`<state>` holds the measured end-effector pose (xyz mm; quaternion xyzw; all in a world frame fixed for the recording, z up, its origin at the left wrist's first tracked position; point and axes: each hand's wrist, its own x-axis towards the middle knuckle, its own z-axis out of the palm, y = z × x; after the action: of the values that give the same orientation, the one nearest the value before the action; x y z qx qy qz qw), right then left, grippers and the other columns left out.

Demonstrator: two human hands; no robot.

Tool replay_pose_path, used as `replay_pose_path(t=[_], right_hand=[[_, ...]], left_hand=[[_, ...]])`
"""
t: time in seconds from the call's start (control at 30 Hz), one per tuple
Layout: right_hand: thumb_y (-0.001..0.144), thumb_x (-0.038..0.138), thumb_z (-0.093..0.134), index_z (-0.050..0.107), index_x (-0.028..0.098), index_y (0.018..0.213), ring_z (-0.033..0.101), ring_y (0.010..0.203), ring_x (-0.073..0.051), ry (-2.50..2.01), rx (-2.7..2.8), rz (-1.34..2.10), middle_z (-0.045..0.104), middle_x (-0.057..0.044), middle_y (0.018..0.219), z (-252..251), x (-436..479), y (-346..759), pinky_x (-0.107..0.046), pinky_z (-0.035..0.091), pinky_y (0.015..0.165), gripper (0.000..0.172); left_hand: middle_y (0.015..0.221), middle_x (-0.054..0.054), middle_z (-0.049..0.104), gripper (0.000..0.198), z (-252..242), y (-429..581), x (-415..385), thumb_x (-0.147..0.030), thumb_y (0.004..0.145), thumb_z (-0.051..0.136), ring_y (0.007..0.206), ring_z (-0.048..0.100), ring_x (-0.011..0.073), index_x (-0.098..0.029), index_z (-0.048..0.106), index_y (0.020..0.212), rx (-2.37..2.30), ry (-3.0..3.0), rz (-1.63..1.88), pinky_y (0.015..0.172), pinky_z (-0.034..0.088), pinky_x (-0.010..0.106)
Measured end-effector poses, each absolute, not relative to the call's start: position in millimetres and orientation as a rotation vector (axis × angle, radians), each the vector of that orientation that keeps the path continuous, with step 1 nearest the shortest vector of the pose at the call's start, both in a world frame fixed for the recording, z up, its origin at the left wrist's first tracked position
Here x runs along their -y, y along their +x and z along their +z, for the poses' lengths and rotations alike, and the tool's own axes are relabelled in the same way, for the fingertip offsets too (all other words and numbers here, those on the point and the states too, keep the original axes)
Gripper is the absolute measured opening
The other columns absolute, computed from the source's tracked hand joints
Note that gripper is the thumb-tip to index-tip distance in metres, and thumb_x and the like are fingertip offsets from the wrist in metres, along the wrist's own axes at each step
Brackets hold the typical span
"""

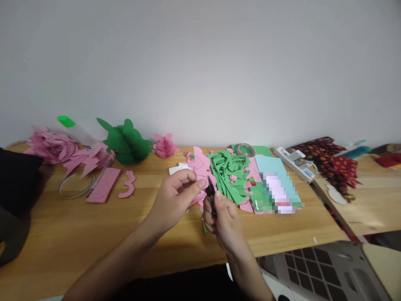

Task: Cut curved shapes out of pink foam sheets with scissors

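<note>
we saw the left hand (175, 196) nearly closed, pinching pink paper (202, 164) just below frame center; the right hand (224, 214) was curled around dark scissors (210, 187), green scraps (230, 175) right of center.

Place: indoors, a paper-craft spot; whether home or workshop cannot be told.
Wall: a plain pale wall (200, 75) behind the wooden tabletop (62, 238), near its back edge.
Tool: small dark scissors (211, 188), held over the tabletop's middle.
Cuttings: green paper scraps (230, 173), heaped toward the back edge.
Honeycomb shapes: a green paper figure (130, 144) and a smaller pink paper figure (165, 147) along the back edge.
Power: a white power strip (296, 164) by the right edge.
</note>
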<state>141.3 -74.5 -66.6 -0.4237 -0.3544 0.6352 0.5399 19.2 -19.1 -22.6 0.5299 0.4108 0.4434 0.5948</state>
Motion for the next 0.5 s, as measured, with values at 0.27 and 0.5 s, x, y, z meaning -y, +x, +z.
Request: replay_pose_path(t=[0.27, 0.5], right_hand=[[0.084, 0.067, 0.054, 0.044, 0.021, 0.063, 0.017, 0.036, -0.006, -0.994, 0.868, 1.500, 0.029, 0.010, 0.046, -61, 82, 139, -0.020, 0.013, 0.034, 0.051], [0.082, 0.069, 0.055, 0.043, 0.021, 0.063, 0.016, 0.036, -0.004, -0.984, 0.911, 1.483, 0.028, 0.011, 0.045, -54, 93, 136, -0.018, 0.013, 0.034, 0.053]], left_hand=[[0.060, -0.004, 0.052, 0.020, -18, 14, 30, -0.024, 0.078, 0.065, 0.059, 0.047, 0.0094, -0.017, 0.056, 0.062, -0.896, 1.243, 1.063, 0.056, 0.040, 0.021], [0.062, -0.002, 0.059, 0.017, -13, 6, 42, -0.026, 0.077, 0.066, 0.061, 0.054, 0.0115, -0.017, 0.059, 0.065, -0.881, 1.281, 1.054, 0.059, 0.043, 0.023]])
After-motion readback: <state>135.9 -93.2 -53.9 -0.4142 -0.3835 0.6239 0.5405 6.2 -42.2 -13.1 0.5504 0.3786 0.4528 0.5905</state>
